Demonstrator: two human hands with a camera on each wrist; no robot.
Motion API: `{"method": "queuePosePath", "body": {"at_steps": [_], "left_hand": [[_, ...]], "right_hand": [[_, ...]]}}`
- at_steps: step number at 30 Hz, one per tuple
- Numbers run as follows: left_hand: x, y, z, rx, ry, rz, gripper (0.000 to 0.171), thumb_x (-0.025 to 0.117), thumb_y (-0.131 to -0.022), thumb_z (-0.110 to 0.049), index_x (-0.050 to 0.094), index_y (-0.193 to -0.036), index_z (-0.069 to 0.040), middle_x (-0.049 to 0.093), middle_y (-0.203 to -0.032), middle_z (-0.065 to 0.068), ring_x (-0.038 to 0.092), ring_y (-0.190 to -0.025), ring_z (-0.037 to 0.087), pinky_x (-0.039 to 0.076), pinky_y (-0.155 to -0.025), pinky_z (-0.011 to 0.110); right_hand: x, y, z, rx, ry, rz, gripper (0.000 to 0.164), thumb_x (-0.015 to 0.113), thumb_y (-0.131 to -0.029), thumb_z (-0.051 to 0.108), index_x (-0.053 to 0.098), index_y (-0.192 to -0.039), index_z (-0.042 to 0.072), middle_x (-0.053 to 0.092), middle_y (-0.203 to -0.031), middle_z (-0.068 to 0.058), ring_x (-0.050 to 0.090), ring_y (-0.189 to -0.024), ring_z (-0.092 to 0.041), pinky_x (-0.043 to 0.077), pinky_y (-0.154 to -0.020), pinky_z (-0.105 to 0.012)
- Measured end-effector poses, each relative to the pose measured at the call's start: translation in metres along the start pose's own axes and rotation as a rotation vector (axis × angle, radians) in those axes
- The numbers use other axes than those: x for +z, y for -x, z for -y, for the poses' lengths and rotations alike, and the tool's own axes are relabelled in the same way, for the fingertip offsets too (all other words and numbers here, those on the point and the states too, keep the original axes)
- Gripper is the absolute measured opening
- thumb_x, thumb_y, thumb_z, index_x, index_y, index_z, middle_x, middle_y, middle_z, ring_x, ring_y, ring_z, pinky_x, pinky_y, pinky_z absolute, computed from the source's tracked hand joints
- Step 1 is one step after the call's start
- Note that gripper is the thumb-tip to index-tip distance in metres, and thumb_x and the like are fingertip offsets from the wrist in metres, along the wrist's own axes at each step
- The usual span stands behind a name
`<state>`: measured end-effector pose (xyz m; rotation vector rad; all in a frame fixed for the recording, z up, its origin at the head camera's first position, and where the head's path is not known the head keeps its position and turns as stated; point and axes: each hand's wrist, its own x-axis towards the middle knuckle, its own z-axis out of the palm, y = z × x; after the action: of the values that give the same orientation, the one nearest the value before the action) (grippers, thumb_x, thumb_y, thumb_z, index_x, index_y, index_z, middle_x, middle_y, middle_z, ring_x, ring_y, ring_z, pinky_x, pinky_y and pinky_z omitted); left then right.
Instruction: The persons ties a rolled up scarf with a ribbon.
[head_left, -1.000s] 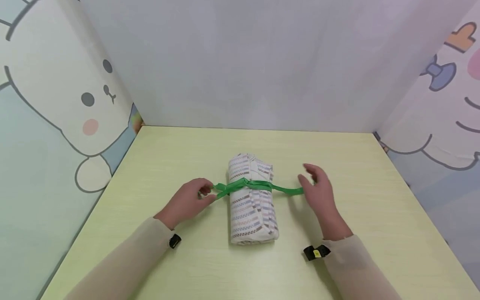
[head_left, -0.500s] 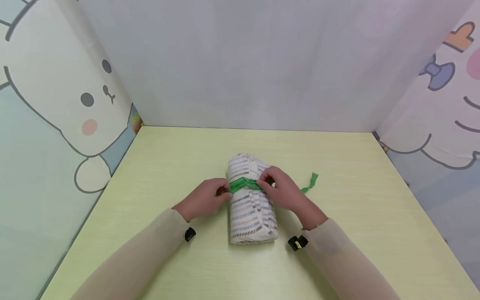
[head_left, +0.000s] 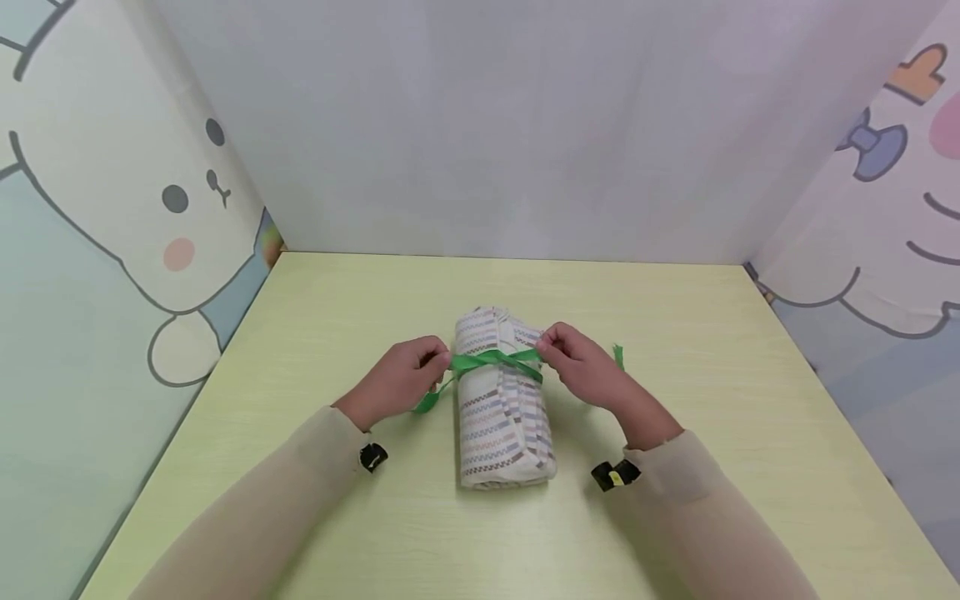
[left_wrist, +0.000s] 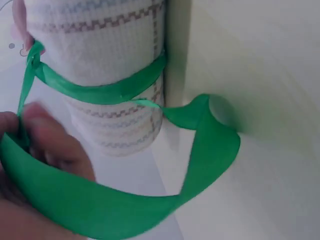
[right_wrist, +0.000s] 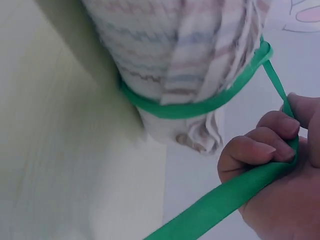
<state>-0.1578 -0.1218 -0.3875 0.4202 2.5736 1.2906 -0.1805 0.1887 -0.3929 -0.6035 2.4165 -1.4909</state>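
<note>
A rolled cloth (head_left: 491, 437) with rows of small coloured stripes lies lengthwise on the table, a green ribbon (head_left: 487, 358) round its middle. My left hand (head_left: 397, 379) pinches the ribbon just left of the roll; a loose green length dangles below the fingers. On the other side, my right hand (head_left: 588, 371) pinches it between thumb and fingers. The ribbon crosses on top, as the left wrist view shows with a small twist or knot (left_wrist: 34, 60). In the right wrist view, the ribbon's tail (right_wrist: 215, 205) runs through the curled fingers and out of frame.
The pale yellow table (head_left: 360, 292) reaches back to a plain light curtain (head_left: 480, 133). Cartoon-printed panels (head_left: 97, 417) stand along both sides. A black band (head_left: 617, 475) sits at each sleeve cuff.
My right hand has come in from the ribbon's far right end to beside the roll. Both hands closed in on the knot, then drew slightly apart, lifting the ribbon taut.
</note>
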Motion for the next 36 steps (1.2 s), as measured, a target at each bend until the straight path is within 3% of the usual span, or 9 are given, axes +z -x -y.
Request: {"method": "queuePosePath", "body": {"at_steps": [5, 10, 14, 18, 21, 24, 28, 33, 36], "left_hand": [[-0.007, -0.002, 0.000, -0.047, -0.022, -0.013, 0.028, 0.057, -0.108, -0.033, 0.066, -0.092, -0.011, 0.060, -0.077, 0.004, 0.055, -0.069, 0.022, 0.044, -0.062, 0.035], [-0.016, -0.003, 0.000, -0.053, -0.013, 0.020, 0.033, 0.057, -0.107, -0.038, 0.069, -0.087, -0.015, 0.053, -0.070, 0.004, 0.046, -0.061, 0.021, 0.040, -0.056, 0.034], [-0.023, -0.005, 0.005, -0.049, 0.013, 0.135, 0.040, 0.056, -0.108, -0.038, 0.071, -0.087, -0.007, 0.053, -0.067, 0.005, 0.042, -0.057, 0.018, 0.036, -0.052, 0.031], [-0.026, -0.007, 0.020, -0.084, 0.022, 0.255, 0.043, 0.055, -0.108, -0.034, 0.070, -0.089, 0.001, 0.053, -0.064, 0.002, 0.039, -0.054, 0.014, 0.034, -0.052, 0.028], [-0.026, -0.009, 0.033, -0.101, 0.007, 0.298, 0.041, 0.055, -0.109, -0.032, 0.069, -0.088, 0.001, 0.050, -0.062, -0.002, 0.037, -0.054, 0.013, 0.033, -0.055, 0.026], [-0.027, -0.010, 0.040, -0.100, 0.006, 0.290, 0.035, 0.053, -0.109, -0.027, 0.071, -0.091, -0.002, 0.050, -0.061, -0.001, 0.038, -0.055, 0.014, 0.034, -0.056, 0.027], [-0.035, -0.010, 0.041, -0.100, -0.002, 0.262, 0.031, 0.055, -0.108, -0.026, 0.071, -0.094, -0.003, 0.051, -0.063, 0.000, 0.041, -0.056, 0.015, 0.037, -0.058, 0.029], [-0.055, -0.006, 0.039, -0.110, 0.023, 0.230, 0.041, 0.064, -0.103, -0.037, 0.061, -0.085, 0.000, 0.048, -0.065, 0.001, 0.040, -0.059, 0.017, 0.038, -0.061, 0.032], [-0.067, -0.002, 0.038, -0.098, 0.049, 0.202, 0.042, 0.066, -0.102, -0.039, 0.056, -0.081, -0.003, 0.051, -0.069, 0.004, 0.047, -0.065, 0.023, 0.042, -0.067, 0.035]], "right_hand": [[-0.010, 0.002, -0.003, 0.048, 0.077, 0.054, 0.032, 0.048, -0.112, 0.029, 0.049, -0.089, 0.007, 0.045, -0.071, -0.006, 0.046, -0.060, -0.027, 0.040, -0.060, -0.036], [-0.020, 0.005, -0.003, 0.085, -0.083, 0.123, 0.042, 0.044, -0.113, 0.033, 0.043, -0.082, 0.004, 0.040, -0.066, -0.006, 0.042, -0.060, -0.025, 0.040, -0.062, -0.036], [-0.026, 0.007, -0.010, 0.115, -0.155, 0.138, 0.047, 0.046, -0.112, 0.036, 0.039, -0.082, 0.001, 0.034, -0.066, -0.004, 0.031, -0.058, -0.019, 0.034, -0.061, -0.032], [-0.028, 0.008, -0.029, 0.170, -0.073, 0.120, 0.045, 0.051, -0.110, 0.036, 0.043, -0.081, 0.002, 0.039, -0.064, -0.003, 0.037, -0.060, -0.020, 0.037, -0.063, -0.034], [-0.028, 0.009, -0.042, 0.204, -0.025, 0.130, 0.043, 0.052, -0.110, 0.035, 0.048, -0.081, 0.004, 0.044, -0.065, -0.004, 0.045, -0.062, -0.024, 0.041, -0.065, -0.038], [-0.028, 0.008, -0.049, 0.192, -0.028, 0.158, 0.041, 0.051, -0.110, 0.036, 0.053, -0.085, 0.004, 0.050, -0.070, -0.006, 0.052, -0.068, -0.027, 0.046, -0.069, -0.042], [-0.034, 0.010, -0.050, 0.178, -0.113, 0.165, 0.037, 0.050, -0.111, 0.034, 0.056, -0.094, 0.002, 0.054, -0.077, -0.009, 0.057, -0.076, -0.032, 0.048, -0.077, -0.046], [-0.050, 0.015, -0.046, 0.181, -0.184, 0.171, 0.042, 0.047, -0.111, 0.037, 0.052, -0.093, -0.001, 0.047, -0.075, -0.009, 0.052, -0.075, -0.035, 0.046, -0.078, -0.049], [-0.058, 0.016, -0.043, 0.164, -0.191, 0.193, 0.047, 0.046, -0.111, 0.041, 0.045, -0.090, -0.001, 0.040, -0.074, -0.008, 0.045, -0.073, -0.035, 0.044, -0.074, -0.048]]}}
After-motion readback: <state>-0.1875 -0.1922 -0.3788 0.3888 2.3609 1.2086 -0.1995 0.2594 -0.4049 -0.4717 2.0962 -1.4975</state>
